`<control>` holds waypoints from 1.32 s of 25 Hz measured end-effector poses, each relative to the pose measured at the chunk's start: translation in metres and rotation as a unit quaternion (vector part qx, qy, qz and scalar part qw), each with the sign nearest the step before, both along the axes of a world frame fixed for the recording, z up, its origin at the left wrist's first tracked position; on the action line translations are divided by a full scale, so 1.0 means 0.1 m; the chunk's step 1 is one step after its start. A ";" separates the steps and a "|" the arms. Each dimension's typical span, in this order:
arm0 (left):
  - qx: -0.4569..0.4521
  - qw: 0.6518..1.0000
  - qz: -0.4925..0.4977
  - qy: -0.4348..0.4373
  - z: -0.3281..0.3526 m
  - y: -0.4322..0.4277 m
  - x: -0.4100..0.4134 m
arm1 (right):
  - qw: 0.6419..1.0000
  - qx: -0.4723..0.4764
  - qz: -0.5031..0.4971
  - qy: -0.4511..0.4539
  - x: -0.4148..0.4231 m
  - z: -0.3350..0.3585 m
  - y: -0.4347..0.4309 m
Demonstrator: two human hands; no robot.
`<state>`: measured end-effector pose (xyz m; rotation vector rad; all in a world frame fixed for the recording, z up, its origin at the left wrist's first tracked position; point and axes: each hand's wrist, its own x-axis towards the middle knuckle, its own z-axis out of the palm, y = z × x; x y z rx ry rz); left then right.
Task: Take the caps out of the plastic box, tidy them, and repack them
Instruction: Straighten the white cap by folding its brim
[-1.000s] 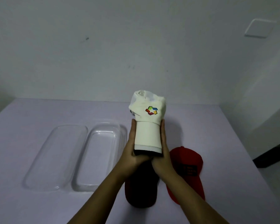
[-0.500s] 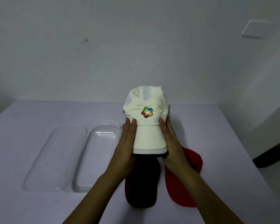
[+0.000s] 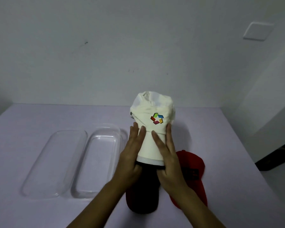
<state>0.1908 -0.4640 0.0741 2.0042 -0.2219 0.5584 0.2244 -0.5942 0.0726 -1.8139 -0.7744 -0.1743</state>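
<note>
We saw a lavender table (image 3: 220, 145) against a pale wall; on its left lay the plastic box (image 3: 105, 127) with its clear lid (image 3: 56, 162) just beside it, both open side up; nearer the person lay a dark cap (image 3: 143, 195), and to its right a red cap (image 3: 192, 170), the two touching or nearly so. Above them was the white cap (image 3: 153, 112), held off the table with its crown up and its brim curled narrow. The left hand (image 3: 130, 158) and the right hand (image 3: 168, 160) gripped that brim from either side, with fingers laid straight along it and thumbs tucked under its lower edge; a small many-coloured logo (image 3: 157, 118) faced us.
</note>
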 end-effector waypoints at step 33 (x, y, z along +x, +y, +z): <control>-0.021 0.995 -0.028 0.093 0.79 0.14 0.49 | 0.997 -0.071 -0.008 0.021 0.62 0.63 -0.37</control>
